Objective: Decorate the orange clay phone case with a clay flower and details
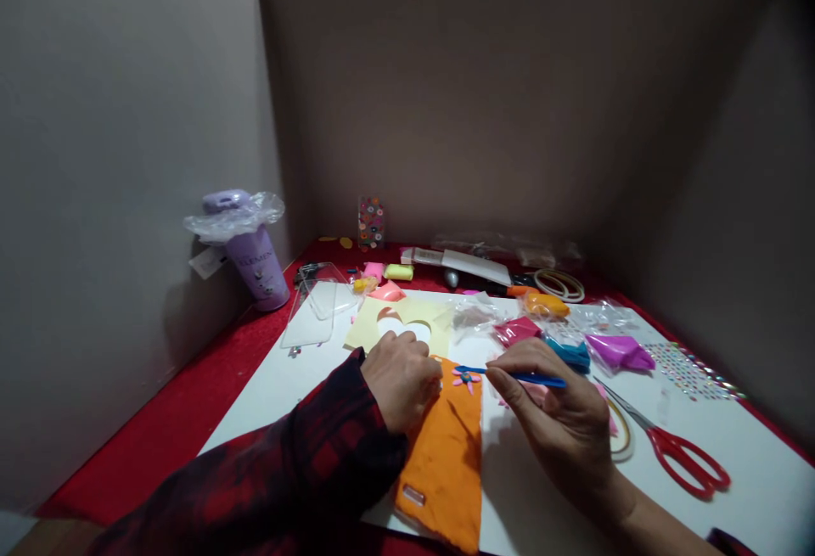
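Note:
An orange clay-covered phone case [449, 463] lies on the white board, with a small cutout near its lower left. Near its top sits a flower [467, 379] with pink petals and a blue centre. My right hand [553, 420] grips a thin blue tool [538, 379] between thumb and fingers, its tip at the flower's upper edge. My left hand [402, 378] is closed over the case's upper left edge; whatever its curled fingers hold, if anything, is hidden. Just beyond it lies yellow paper [366, 327] with a cutout.
Red-handled scissors [691, 463] and a tape roll [624, 433] lie right. Wrapped clay packs, like a purple one [619, 352], spread behind my right hand. Clear cases [310, 318] and a purple cup [258, 267] stand left; gem stickers [691, 369] are far right.

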Demonstrator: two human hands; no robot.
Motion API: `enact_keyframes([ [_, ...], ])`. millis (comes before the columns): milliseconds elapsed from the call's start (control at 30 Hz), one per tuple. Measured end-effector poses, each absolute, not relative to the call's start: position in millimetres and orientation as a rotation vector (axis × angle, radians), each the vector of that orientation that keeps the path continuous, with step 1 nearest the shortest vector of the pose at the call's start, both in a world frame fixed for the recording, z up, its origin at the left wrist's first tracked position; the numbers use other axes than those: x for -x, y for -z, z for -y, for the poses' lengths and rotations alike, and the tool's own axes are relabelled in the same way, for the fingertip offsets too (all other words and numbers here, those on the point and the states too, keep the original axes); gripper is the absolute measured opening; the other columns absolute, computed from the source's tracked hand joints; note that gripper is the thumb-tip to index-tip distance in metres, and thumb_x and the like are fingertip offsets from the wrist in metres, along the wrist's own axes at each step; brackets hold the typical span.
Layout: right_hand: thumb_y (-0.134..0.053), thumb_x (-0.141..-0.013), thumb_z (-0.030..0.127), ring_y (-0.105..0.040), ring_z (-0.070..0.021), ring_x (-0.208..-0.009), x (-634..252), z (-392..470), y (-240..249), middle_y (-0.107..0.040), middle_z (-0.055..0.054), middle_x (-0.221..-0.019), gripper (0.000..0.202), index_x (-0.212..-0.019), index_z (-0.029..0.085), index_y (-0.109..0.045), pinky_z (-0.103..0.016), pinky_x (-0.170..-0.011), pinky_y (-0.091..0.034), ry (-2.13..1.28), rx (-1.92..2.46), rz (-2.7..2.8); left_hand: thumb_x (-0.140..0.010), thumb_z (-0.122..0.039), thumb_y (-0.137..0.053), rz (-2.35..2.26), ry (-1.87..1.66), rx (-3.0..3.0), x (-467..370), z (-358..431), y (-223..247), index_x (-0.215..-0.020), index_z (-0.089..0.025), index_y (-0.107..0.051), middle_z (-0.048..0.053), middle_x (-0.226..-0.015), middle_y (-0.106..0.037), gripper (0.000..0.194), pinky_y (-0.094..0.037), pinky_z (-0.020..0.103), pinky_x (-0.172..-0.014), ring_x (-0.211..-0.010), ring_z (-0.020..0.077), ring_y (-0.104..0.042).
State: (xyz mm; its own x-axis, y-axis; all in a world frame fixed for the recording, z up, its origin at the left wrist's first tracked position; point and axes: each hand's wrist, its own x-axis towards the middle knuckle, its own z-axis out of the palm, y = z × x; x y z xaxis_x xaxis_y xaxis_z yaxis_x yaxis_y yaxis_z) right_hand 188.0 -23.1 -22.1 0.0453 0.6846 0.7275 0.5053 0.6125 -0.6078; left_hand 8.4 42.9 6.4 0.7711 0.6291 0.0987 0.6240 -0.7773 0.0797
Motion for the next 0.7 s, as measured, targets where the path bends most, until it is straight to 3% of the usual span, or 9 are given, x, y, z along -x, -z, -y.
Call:
enact_keyframes([
  [700,-0.062,-0.077,0.017,-0.056,-0.0164,-0.071,-195.6,21.8,17.5,-0.059,-0.001,-0.074,0.004,-0.077,0.020,-0.060,-0.033,-0.066,-0.043,-0.110,1.062,1.472,-0.077,-0.024,-0.051,-1.054,-0.219,-2.910,-14.1,-39.8,2.1,-0.076,-0.020,-0.061,0.003,-0.080,-0.064,0.012,-0.032,0.034,-0.070,-0.082,0.0188,-0.051],
])
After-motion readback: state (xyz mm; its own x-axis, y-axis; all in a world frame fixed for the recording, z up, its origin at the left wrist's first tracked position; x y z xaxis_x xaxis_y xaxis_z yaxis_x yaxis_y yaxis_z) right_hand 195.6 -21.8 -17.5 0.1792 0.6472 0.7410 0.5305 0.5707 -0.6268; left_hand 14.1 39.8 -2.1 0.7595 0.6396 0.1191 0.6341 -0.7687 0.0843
